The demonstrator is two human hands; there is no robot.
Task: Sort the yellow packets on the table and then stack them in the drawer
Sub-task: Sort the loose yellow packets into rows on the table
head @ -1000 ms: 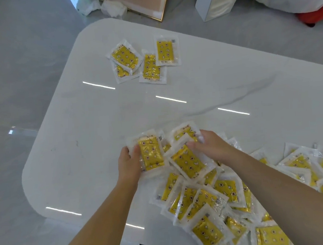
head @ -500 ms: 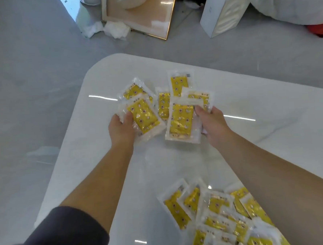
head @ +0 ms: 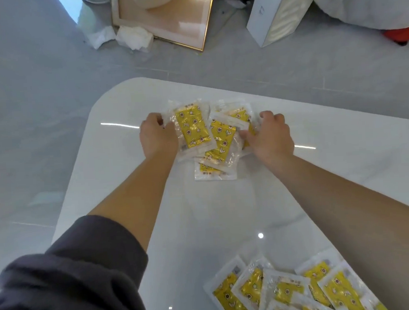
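Together, left hand (head: 158, 137) and right hand (head: 270, 137) clutch the far yellow packets (head: 192, 129).

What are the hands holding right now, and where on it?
The left hand grips the top packet by its left edge. The right hand curls round the right side of the far pile.

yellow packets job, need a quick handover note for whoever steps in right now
Hands: the left hand grips the far pile at its left edge; the right hand grips it at the right edge, thumb on top.
Things: the far pile lies loosely fanned near the far end of the table; the near pile is spread and overlapping at the near edge.
Done: a few packets are gathered in the far pile.
Left: square that pile, sort the near pile, then stack everything in the drawer, which is not in view.
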